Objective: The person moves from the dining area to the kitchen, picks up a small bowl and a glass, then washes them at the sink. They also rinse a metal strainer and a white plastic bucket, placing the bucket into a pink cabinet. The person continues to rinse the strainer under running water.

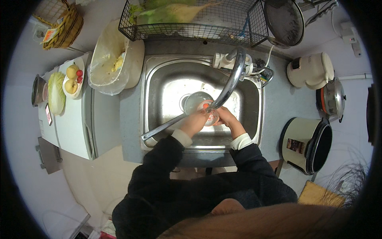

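Observation:
Over the steel sink [161, 89], my left hand [194, 122] and my right hand [227, 117] hold a small bowl [212, 119] from its two sides. The bowl is pale with red markings and an orange-red rim. The curved chrome faucet [237, 74] reaches over it, and its outlet hides part of the bowl. Whether water runs is hard to tell. Just behind the bowl, a round greyish vessel [195, 101] rests in the sink. A long metal handle [164, 127] slants from near it across the sink's left rim, passing by my left wrist.
Left of the sink stand a lined bin [135, 65] and a white refrigerator [74, 119] bearing a napa cabbage [56, 92] and a fruit plate [66, 89]. A wire basket [191, 30] sits behind. On the right are a cream kettle [309, 70] and an electric cooker [298, 143].

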{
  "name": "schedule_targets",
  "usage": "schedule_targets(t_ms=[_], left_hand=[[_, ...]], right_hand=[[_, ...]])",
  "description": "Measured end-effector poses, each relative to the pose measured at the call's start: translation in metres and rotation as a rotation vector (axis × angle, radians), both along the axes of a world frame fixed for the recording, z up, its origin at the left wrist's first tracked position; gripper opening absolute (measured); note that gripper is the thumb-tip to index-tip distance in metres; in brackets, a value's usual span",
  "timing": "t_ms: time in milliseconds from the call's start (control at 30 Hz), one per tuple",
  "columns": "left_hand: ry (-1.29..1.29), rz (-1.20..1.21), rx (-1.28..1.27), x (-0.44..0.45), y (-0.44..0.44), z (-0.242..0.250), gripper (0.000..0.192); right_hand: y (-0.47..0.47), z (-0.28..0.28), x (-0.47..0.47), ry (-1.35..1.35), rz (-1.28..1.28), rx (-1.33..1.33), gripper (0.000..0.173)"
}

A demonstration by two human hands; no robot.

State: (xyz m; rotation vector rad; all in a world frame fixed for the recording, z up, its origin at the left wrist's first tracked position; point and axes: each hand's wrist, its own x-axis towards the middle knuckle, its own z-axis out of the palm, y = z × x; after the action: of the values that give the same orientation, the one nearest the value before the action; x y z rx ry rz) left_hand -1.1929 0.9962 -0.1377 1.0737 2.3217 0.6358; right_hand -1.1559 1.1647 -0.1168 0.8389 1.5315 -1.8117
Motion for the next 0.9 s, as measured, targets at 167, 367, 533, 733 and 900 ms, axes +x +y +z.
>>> schedule_targets(t_ms=[167,367,533,733,900], left_hand=[[-0.217,0.250,0.088,-0.007,0.008,0.010,0.019],[-0.223,0.891,0.670,-0.017,-0.006,-0.016,0.025],[-1.019,1.203,0.806,-0.015,-0.011,-0.002,0.043],[-1.414,1.133,0.808,-0.008,-0.015,0.019,0.060],[-1.427,0.961,1.079,-0.010,-0.016,-0.027,0.050]], right_hand=[[0.003,0.001,0.006,-0.021,-0.098,-0.134,0.053],[-0.007,-0.002,0.014,0.013,-0.197,-0.179,0.051],[-0.033,-0.027,0.007,-0.002,-0.455,-0.421,0.059],[-0.039,-0.032,0.005,0.065,-0.520,-0.374,0.060],[-0.044,-0.007,0.003,0.051,-0.514,-0.420,0.055]])
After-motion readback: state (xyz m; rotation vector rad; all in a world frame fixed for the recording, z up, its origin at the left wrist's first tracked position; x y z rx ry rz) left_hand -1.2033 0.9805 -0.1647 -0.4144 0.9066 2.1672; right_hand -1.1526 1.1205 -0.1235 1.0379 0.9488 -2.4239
